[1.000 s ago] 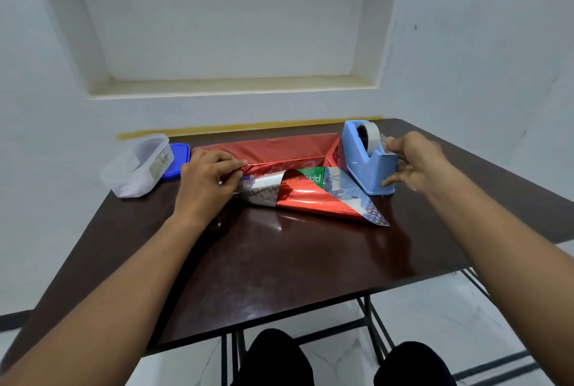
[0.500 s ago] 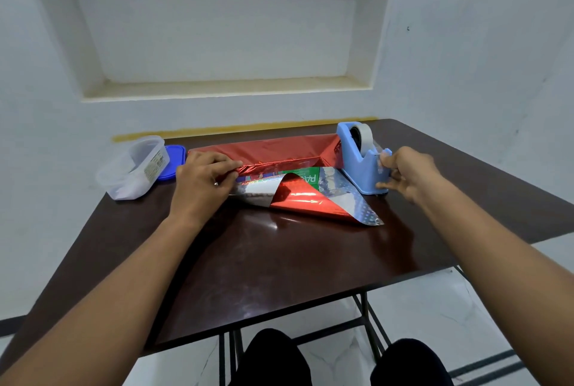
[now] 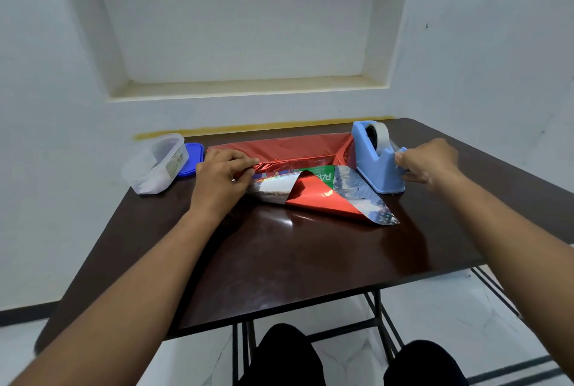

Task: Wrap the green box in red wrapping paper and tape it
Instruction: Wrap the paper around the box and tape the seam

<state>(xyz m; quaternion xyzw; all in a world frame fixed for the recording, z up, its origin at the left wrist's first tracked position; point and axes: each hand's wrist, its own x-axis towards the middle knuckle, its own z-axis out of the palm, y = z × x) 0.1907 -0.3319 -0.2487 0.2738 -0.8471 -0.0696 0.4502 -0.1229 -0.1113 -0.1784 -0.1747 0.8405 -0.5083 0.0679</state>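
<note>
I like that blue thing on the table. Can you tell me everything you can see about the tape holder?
The tape holder is light blue and looks like smooth plastic. It stands upright on the dark table, on the right, beside the red wrapping paper. A roll of pale tape sits in its top. The front end rises to a cutting edge. The right hand is at that end, fingers pinched, seemingly on the tape's end.
</note>
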